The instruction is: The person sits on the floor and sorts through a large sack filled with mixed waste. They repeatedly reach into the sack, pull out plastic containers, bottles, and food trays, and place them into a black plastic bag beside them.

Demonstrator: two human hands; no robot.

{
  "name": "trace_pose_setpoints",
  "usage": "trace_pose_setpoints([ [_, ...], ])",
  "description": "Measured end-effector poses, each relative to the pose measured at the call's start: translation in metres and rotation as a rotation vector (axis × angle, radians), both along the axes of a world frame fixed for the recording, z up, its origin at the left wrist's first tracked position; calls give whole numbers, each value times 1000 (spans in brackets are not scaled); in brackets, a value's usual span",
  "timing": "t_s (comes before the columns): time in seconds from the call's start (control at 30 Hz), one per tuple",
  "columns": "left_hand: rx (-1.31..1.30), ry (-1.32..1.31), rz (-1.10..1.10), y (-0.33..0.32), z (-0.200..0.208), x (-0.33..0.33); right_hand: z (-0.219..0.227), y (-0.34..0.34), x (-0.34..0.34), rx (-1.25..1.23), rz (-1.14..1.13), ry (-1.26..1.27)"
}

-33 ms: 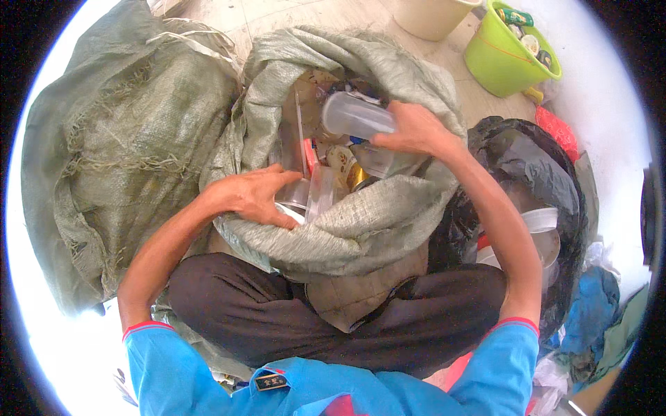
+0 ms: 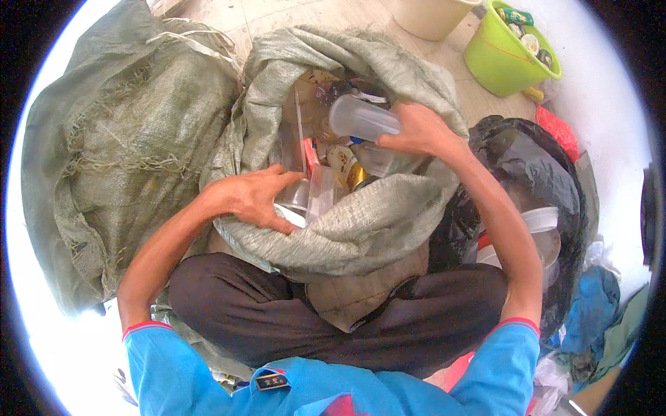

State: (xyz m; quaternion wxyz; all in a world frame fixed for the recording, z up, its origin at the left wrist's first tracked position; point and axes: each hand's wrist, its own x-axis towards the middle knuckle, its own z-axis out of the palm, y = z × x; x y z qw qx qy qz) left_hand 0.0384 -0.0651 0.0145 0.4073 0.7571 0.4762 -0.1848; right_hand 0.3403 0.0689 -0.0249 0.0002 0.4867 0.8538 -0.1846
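Note:
A large woven sack [image 2: 388, 215] stands with its mouth open in front of my crossed legs. Over its right side, my right hand [image 2: 421, 130] grips a clear plastic cup [image 2: 362, 118] by one end, the cup lying sideways above the contents. My left hand [image 2: 260, 200] rests at the near left of the sack's mouth, thumb and fingers spread apart, beside clear plastic containers [image 2: 320, 193]. Inside the sack are also a gold-and-white can [image 2: 345, 165], a red piece [image 2: 310, 151] and other mixed litter. The tips of some left fingers are hidden.
Another bulging woven sack [image 2: 146, 139] sits on the left. To the right stands a black plastic bag [image 2: 520, 159] holding white plastic tubs [image 2: 540, 220]. A green bucket [image 2: 503, 62] with cans and a cream bucket [image 2: 430, 15] stand at the far right.
My right hand has shifted slightly to the right with the plastic cup in it. The left hand is almost still.

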Motion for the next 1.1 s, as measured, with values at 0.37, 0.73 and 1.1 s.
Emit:
trace_pose_setpoints([
  [0.37,12,-123,-199,-10,-13,-1,-6,9,36,-94,-169,-43],
  [0.73,78,-2,33,0,-44,7,-1,-3,20,-83,121,158],
  [1.1,53,-133,96,4,-65,-6,124,-78,109,310,-298,639],
])
